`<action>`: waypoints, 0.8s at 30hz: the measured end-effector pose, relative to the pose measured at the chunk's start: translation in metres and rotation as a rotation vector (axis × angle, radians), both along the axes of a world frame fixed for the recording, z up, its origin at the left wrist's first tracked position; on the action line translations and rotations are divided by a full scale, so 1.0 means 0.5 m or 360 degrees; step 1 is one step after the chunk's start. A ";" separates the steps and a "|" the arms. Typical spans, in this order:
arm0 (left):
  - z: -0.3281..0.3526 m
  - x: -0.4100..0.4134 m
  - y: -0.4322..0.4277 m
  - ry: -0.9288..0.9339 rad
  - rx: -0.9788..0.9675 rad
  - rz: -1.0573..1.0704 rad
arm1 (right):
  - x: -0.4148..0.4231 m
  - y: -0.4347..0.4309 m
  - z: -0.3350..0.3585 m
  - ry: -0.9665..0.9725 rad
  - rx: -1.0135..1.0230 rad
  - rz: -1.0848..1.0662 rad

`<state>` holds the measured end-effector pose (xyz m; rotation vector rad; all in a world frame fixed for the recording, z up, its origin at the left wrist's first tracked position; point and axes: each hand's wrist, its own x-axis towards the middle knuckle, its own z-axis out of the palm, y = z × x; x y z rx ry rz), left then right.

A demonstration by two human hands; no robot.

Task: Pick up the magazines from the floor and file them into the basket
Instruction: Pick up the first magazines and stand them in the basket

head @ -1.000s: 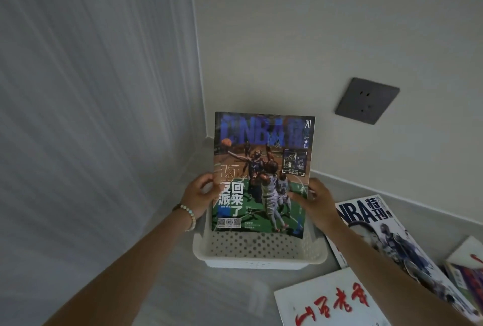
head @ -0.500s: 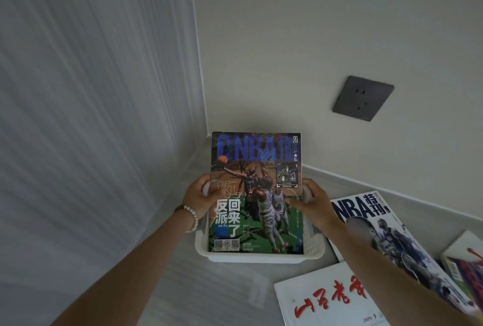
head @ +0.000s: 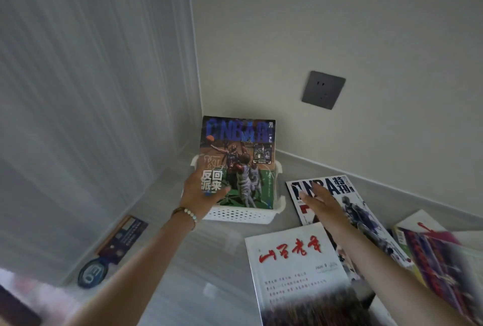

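A blue and green NBA magazine (head: pixel 240 158) stands upright inside the white perforated basket (head: pixel 235 214) in the room corner. My left hand (head: pixel 198 192) lies against the magazine's lower left part, fingers spread. My right hand (head: pixel 317 201) is off it, open, hovering over a white NBA magazine (head: pixel 347 195) that lies flat on the floor right of the basket. A white magazine with red characters (head: pixel 298 268) lies nearer to me. Another reddish magazine (head: pixel 433 250) lies at the far right, blurred.
A dark wall socket (head: pixel 323 89) sits on the wall above the magazines. Along the left wall lie a dark card (head: pixel 125 234) and a round blue tag (head: pixel 91 274). Grey floor (head: pixel 198 273) lies between my arms.
The NBA magazine went down into the basket and stands there. My right hand let go and moved right over the white NBA magazine. My left hand stayed at the magazine's left side.
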<state>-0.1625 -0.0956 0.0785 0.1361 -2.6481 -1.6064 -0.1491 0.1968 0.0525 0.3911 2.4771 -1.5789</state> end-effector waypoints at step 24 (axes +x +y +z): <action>-0.146 0.394 0.274 -0.1161 0.0514 0.0026 | 0.369 0.148 -0.103 -0.0480 -0.0291 -0.0111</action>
